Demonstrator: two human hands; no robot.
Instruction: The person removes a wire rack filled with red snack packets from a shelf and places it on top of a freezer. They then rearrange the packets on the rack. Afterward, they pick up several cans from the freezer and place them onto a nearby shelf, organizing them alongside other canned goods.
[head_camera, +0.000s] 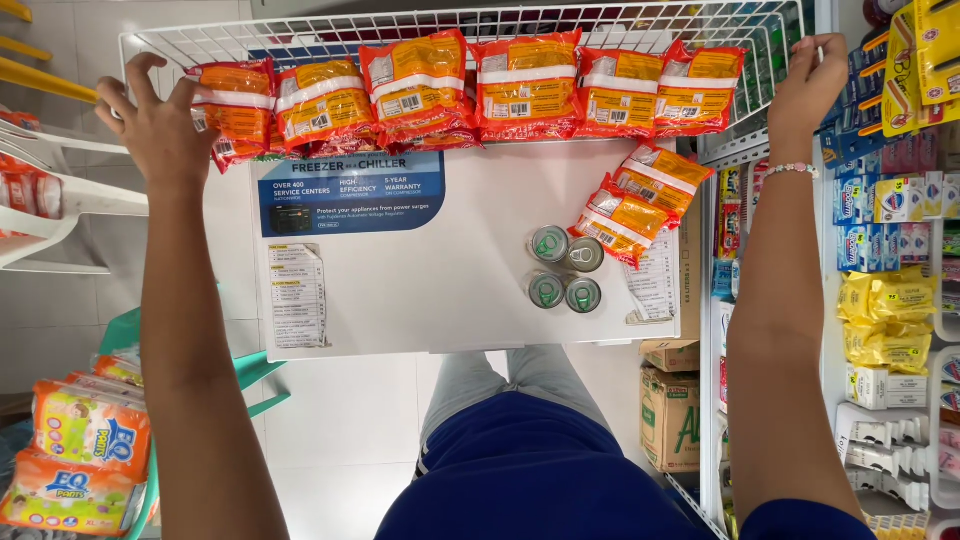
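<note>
We are looking down past four round metal cans (565, 275) standing on the white chest-freezer worktop (440, 290). Beyond, our left hand (160, 125) and right hand (808, 88) are gripping opposite ends of the white wire basket (460, 25), fingers curled over its rim, holding orange-red snack packets (470, 88).

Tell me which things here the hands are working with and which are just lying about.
In hand:
left hand on wire rack corner
right hand on the other corner
orange packets along the rack

Lying about:
four cans
two loose packets
white chest freezer
cardboard boxes
</note>
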